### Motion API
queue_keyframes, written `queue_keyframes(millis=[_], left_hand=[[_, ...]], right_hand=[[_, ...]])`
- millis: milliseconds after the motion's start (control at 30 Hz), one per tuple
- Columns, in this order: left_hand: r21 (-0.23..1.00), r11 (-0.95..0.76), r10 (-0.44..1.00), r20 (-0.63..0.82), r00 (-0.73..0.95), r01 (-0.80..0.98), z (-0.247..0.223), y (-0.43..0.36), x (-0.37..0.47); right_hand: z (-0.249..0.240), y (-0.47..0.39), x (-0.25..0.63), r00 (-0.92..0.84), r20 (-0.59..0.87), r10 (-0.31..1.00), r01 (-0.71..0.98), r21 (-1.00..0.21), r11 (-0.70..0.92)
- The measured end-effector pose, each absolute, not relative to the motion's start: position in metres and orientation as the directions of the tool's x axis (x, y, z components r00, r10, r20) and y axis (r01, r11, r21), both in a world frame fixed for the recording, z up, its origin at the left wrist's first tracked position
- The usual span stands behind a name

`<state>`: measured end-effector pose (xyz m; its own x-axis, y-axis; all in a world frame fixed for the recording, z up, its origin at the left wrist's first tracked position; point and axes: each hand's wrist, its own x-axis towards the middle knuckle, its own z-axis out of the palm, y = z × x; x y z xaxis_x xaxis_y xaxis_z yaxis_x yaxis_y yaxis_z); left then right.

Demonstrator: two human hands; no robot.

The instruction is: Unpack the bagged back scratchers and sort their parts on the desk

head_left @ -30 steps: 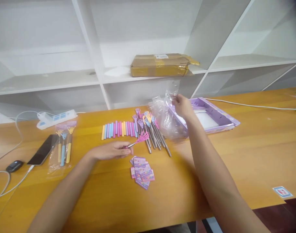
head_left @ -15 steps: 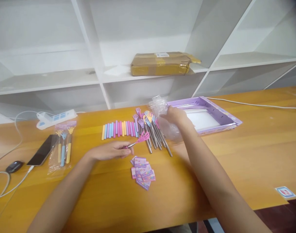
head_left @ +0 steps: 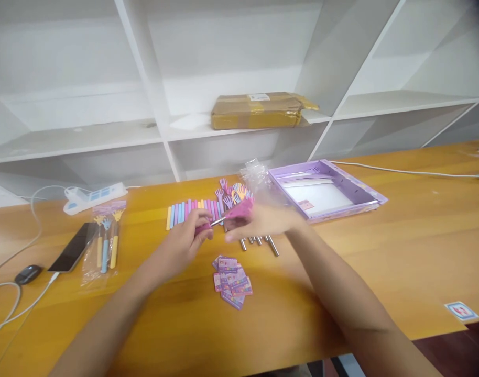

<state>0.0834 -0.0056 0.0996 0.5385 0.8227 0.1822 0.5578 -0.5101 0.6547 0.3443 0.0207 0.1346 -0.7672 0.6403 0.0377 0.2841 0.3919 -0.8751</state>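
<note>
My left hand (head_left: 190, 235) is closed on the pink handle of a small hand-shaped scratcher (head_left: 219, 221). My right hand (head_left: 259, 222), blurred, is at its pink head; whether the fingers grip it is unclear. Behind lie a row of coloured handles (head_left: 182, 210) and a pile of metal rods with hand-shaped heads (head_left: 228, 201), partly hidden by my right hand. Small purple and pink cards (head_left: 231, 280) are heaped nearer the front. Clear plastic bags (head_left: 256, 175) lie behind my right hand.
A purple tray (head_left: 341, 210) stands at the right. To the left are bagged scratchers (head_left: 105, 246), a phone (head_left: 72, 248), a black mouse (head_left: 28, 274) and a power strip (head_left: 94, 196). A taped cardboard box (head_left: 257, 111) rests on the shelf.
My right hand has come left and nearer from the plastic bags to the pink head. My left hand has raised its scratcher slightly. A small pink card now shows in the tray.
</note>
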Motion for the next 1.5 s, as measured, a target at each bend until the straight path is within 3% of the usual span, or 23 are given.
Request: queue_keyframes(millis=[67, 167, 233, 333, 500, 700, 1233, 1400, 1500], left_hand=[[0.491, -0.622, 0.782, 0.342, 0.521, 0.611, 0.102, -0.012, 0.082], [0.177, -0.770, 0.579, 0.597, 0.555, 0.613, 0.106, -0.010, 0.075], [0.028, -0.811, 0.449, 0.670, 0.591, 0.584, 0.110, -0.006, 0.070], [-0.059, -0.836, 0.370, 0.673, 0.640, 0.545, 0.115, -0.001, 0.065], [-0.087, -0.842, 0.345, 0.671, 0.656, 0.532, 0.114, -0.002, 0.063], [-0.091, -0.800, 0.418, 0.625, 0.659, 0.593, 0.115, -0.005, 0.059], [-0.037, -0.776, 0.485, 0.602, 0.634, 0.629, 0.132, -0.014, 0.047], [0.086, -0.616, 0.671, 0.579, 0.464, 0.783, 0.137, 0.005, -0.001], [0.193, -0.376, 0.718, 0.679, 0.153, 0.906, 0.144, 0.029, -0.037]], right_hand=[[0.130, 0.008, 0.318, -0.706, 0.113, 0.700, 0.181, -0.926, 0.332], [0.120, 0.002, 0.290, -0.607, 0.162, 0.778, 0.080, -0.962, 0.262], [0.111, 0.003, 0.282, -0.576, 0.194, 0.794, -0.014, -0.973, 0.228], [0.103, 0.006, 0.278, -0.576, 0.251, 0.778, -0.211, -0.965, 0.154], [0.105, 0.004, 0.279, -0.643, 0.230, 0.731, -0.298, -0.954, 0.039], [0.116, -0.007, 0.279, -0.606, 0.231, 0.761, -0.349, -0.937, 0.006], [0.135, -0.021, 0.296, -0.584, 0.243, 0.775, -0.204, -0.967, 0.150], [0.150, -0.009, 0.347, -0.482, 0.310, 0.820, -0.231, -0.947, 0.223], [0.167, 0.001, 0.399, -0.331, 0.378, 0.865, -0.205, -0.923, 0.325]])
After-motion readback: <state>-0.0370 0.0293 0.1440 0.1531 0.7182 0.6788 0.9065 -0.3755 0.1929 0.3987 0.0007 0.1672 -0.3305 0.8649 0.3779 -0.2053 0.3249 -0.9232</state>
